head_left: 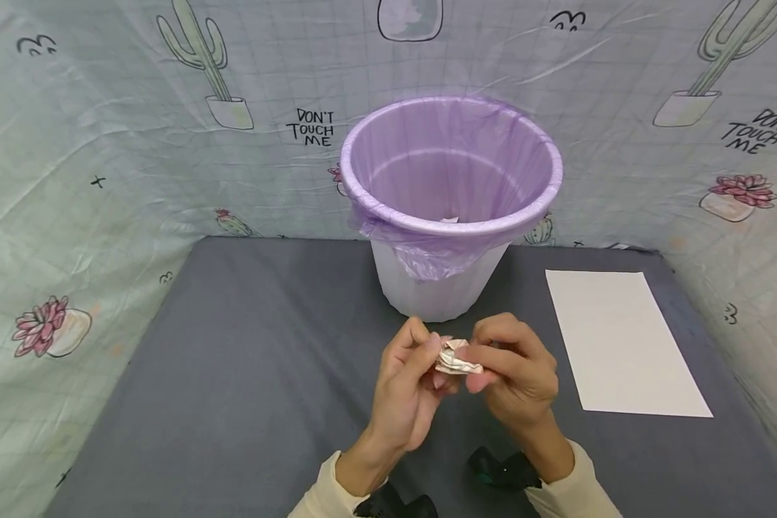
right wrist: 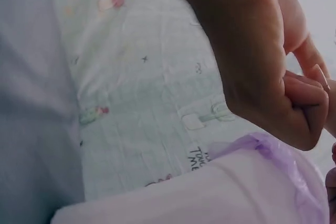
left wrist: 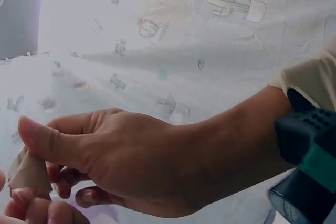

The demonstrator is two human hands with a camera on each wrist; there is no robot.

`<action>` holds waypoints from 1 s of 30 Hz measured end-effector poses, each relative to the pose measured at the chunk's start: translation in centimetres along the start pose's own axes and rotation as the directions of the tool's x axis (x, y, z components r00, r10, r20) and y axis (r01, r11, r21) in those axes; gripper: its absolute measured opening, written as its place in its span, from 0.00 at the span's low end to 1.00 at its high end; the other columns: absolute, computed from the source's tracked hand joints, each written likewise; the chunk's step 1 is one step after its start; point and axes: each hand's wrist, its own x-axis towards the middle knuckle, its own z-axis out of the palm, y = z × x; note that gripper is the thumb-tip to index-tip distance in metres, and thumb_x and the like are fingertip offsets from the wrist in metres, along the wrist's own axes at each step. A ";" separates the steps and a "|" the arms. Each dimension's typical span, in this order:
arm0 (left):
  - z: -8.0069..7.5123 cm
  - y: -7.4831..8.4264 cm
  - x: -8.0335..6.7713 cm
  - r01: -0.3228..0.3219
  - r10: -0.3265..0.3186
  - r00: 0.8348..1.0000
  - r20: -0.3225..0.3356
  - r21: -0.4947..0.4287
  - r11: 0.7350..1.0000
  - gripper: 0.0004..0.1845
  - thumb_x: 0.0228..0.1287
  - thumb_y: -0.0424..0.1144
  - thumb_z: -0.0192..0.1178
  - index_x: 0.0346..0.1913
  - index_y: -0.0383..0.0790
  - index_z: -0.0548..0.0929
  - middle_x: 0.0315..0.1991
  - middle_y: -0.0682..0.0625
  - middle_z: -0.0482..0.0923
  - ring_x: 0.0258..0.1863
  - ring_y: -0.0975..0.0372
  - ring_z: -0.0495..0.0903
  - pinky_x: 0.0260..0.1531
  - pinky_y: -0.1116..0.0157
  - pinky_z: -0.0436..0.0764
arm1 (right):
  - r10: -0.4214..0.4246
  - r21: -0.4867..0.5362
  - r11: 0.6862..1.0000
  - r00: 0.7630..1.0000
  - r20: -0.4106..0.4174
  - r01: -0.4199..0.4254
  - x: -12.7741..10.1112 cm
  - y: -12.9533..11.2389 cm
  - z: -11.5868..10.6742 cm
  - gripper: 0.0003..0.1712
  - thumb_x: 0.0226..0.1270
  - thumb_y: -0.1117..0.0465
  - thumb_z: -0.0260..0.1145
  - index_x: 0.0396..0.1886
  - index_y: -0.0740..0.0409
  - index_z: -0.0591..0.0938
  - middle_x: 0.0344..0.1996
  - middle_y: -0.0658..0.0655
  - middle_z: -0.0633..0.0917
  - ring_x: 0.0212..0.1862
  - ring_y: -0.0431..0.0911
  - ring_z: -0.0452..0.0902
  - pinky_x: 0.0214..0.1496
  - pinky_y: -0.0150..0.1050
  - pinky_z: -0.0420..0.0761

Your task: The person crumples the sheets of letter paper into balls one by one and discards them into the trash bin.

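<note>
Both hands meet above the grey table (head_left: 246, 374), just in front of a white bin (head_left: 440, 288) lined with a purple bag (head_left: 453, 165). Between them is a small crumpled wad of paper (head_left: 455, 357). My left hand (head_left: 406, 385) pinches its left side with thumb and fingertips, and my right hand (head_left: 514, 370) curls its fingers round the right side. In the left wrist view the wad (left wrist: 29, 174) shows under the thumb of the left hand (left wrist: 121, 161). The right wrist view shows the right hand (right wrist: 273, 66) curled above the bin's purple rim (right wrist: 268, 156).
A flat white sheet of paper (head_left: 621, 342) lies on the table to the right of the bin. A scrap of paper (head_left: 450, 219) lies inside the bin. Cactus-print cloth (head_left: 103, 144) walls the table at the back and both sides.
</note>
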 end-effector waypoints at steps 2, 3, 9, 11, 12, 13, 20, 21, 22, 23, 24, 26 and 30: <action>0.2 0.3 -0.2 0.013 -0.013 1.000 -0.005 -0.005 1.000 0.11 0.74 0.29 0.42 0.30 0.43 0.65 0.25 0.55 0.70 0.21 0.66 0.62 0.20 0.70 0.60 | -0.070 -0.033 0.997 0.997 0.039 0.071 0.6 -0.3 0.0 0.20 0.61 0.54 0.65 0.23 0.70 0.82 0.23 0.64 0.73 0.26 0.50 0.67 0.26 0.32 0.68; 0.3 0.5 -0.3 0.022 -0.022 1.000 -0.009 -0.004 1.000 0.11 0.73 0.28 0.43 0.30 0.44 0.65 0.25 0.55 0.72 0.21 0.67 0.64 0.20 0.71 0.60 | -0.098 -0.046 0.994 0.993 0.064 0.101 0.8 -0.5 0.0 0.19 0.60 0.54 0.65 0.24 0.69 0.83 0.23 0.64 0.73 0.26 0.50 0.67 0.25 0.31 0.67; 0.4 1.5 -0.5 0.091 -0.090 0.996 0.016 -0.046 0.995 0.12 0.68 0.25 0.45 0.32 0.46 0.68 0.26 0.56 0.72 0.23 0.68 0.67 0.24 0.73 0.62 | -0.197 -0.123 0.969 0.970 0.139 0.214 1.5 -1.1 0.2 0.18 0.60 0.53 0.65 0.27 0.67 0.84 0.22 0.62 0.77 0.23 0.49 0.70 0.20 0.30 0.69; 0.5 1.7 -0.5 0.100 -0.097 0.994 0.045 -0.068 0.993 0.12 0.66 0.23 0.44 0.33 0.46 0.69 0.27 0.56 0.70 0.25 0.68 0.67 0.26 0.74 0.64 | -0.224 -0.146 0.959 0.964 0.142 0.245 1.5 -1.2 0.3 0.18 0.60 0.53 0.65 0.26 0.67 0.83 0.22 0.60 0.78 0.22 0.48 0.70 0.20 0.30 0.71; 0.5 1.9 -0.5 0.110 -0.105 0.993 0.061 -0.079 0.991 0.13 0.65 0.23 0.44 0.34 0.46 0.70 0.28 0.56 0.70 0.26 0.68 0.68 0.27 0.75 0.66 | -0.238 -0.154 0.954 0.961 0.140 0.259 1.5 -1.2 0.4 0.19 0.61 0.53 0.65 0.25 0.67 0.83 0.21 0.60 0.78 0.22 0.47 0.70 0.21 0.30 0.72; 0.5 2.0 -0.6 0.123 -0.116 0.990 0.075 -0.095 0.988 0.13 0.64 0.22 0.43 0.34 0.46 0.70 0.28 0.56 0.70 0.26 0.68 0.68 0.28 0.75 0.66 | -0.255 -0.158 0.948 0.957 0.135 0.275 1.5 -1.3 0.5 0.19 0.61 0.53 0.65 0.25 0.67 0.83 0.21 0.59 0.79 0.21 0.47 0.70 0.20 0.30 0.72; 0.8 2.5 -0.9 0.183 -0.172 0.982 0.081 -0.151 0.971 0.15 0.61 0.22 0.41 0.35 0.46 0.72 0.28 0.55 0.69 0.27 0.68 0.70 0.31 0.75 0.70 | -0.267 -0.105 0.955 0.957 0.112 0.278 1.7 -1.5 0.9 0.19 0.60 0.54 0.65 0.25 0.69 0.83 0.21 0.60 0.78 0.22 0.48 0.69 0.23 0.30 0.71; 0.9 2.5 -0.9 0.182 -0.172 0.982 0.076 -0.154 0.971 0.15 0.61 0.21 0.41 0.35 0.46 0.72 0.28 0.55 0.68 0.28 0.68 0.70 0.31 0.75 0.69 | -0.263 -0.088 0.958 0.959 0.109 0.273 1.7 -1.5 1.0 0.19 0.60 0.54 0.65 0.25 0.69 0.83 0.21 0.60 0.78 0.22 0.48 0.69 0.23 0.30 0.71; 0.9 2.6 -0.9 0.179 -0.170 0.983 0.072 -0.155 0.972 0.15 0.60 0.21 0.41 0.34 0.46 0.72 0.28 0.56 0.68 0.27 0.68 0.70 0.31 0.75 0.69 | -0.263 -0.073 0.960 0.959 0.107 0.271 1.7 -1.5 1.1 0.19 0.60 0.53 0.66 0.25 0.69 0.83 0.21 0.60 0.77 0.22 0.48 0.69 0.23 0.30 0.71; 1.0 2.6 -1.0 0.176 -0.168 0.983 0.068 -0.153 0.972 0.15 0.60 0.21 0.41 0.34 0.47 0.71 0.28 0.56 0.68 0.27 0.68 0.70 0.31 0.75 0.69 | -0.265 -0.060 0.960 0.958 0.107 0.272 1.7 -1.5 1.1 0.20 0.59 0.53 0.66 0.25 0.69 0.82 0.21 0.60 0.77 0.22 0.48 0.69 0.23 0.30 0.71; 1.0 2.6 -1.0 0.176 -0.168 0.984 0.064 -0.152 0.973 0.15 0.60 0.21 0.41 0.34 0.47 0.71 0.28 0.56 0.67 0.27 0.69 0.70 0.31 0.75 0.70 | -0.268 -0.051 0.960 0.958 0.106 0.274 1.7 -1.4 1.2 0.20 0.59 0.53 0.66 0.25 0.70 0.82 0.21 0.60 0.76 0.22 0.48 0.68 0.23 0.30 0.71; 1.1 2.6 -1.0 0.188 -0.182 0.982 0.050 -0.145 0.971 0.14 0.61 0.22 0.42 0.33 0.47 0.70 0.27 0.56 0.68 0.26 0.69 0.70 0.30 0.76 0.70 | -0.275 -0.038 0.959 0.956 0.102 0.280 1.7 -1.4 1.3 0.20 0.59 0.54 0.66 0.25 0.70 0.81 0.21 0.60 0.76 0.21 0.48 0.68 0.22 0.30 0.71; 1.2 2.7 -1.0 0.262 -0.266 0.964 -0.001 -0.166 0.951 0.10 0.67 0.27 0.43 0.31 0.45 0.68 0.25 0.56 0.72 0.24 0.69 0.71 0.28 0.74 0.70 | -0.264 -0.032 0.963 0.961 0.078 0.267 1.7 -1.3 1.4 0.17 0.59 0.57 0.67 0.25 0.71 0.83 0.20 0.62 0.76 0.20 0.49 0.68 0.20 0.31 0.71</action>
